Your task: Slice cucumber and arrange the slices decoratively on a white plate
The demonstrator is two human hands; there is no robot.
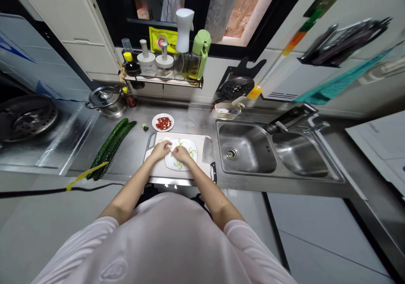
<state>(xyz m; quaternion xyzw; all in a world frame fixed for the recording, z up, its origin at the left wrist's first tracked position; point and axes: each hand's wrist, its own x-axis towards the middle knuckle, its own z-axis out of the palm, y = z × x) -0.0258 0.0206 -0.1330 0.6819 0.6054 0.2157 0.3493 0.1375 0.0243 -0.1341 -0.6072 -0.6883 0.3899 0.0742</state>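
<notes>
Though neither grip can be told, curved green slices [179,165] on the square white plate [169,163] could be nudged by low-held bare hands [160,150].

Head view, forward and down, over counter [133,155]

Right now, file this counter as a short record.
Surface: pale cutting board
On it: squarish white plate with curved pale green slices
Left hand: over plate's left side, grip unclear
Right hand: over plate's middle, grip unclear
Left of board: two long green cucumbers
Beyond board: round white dish of red pieces
Right of board: double steel sink
</notes>
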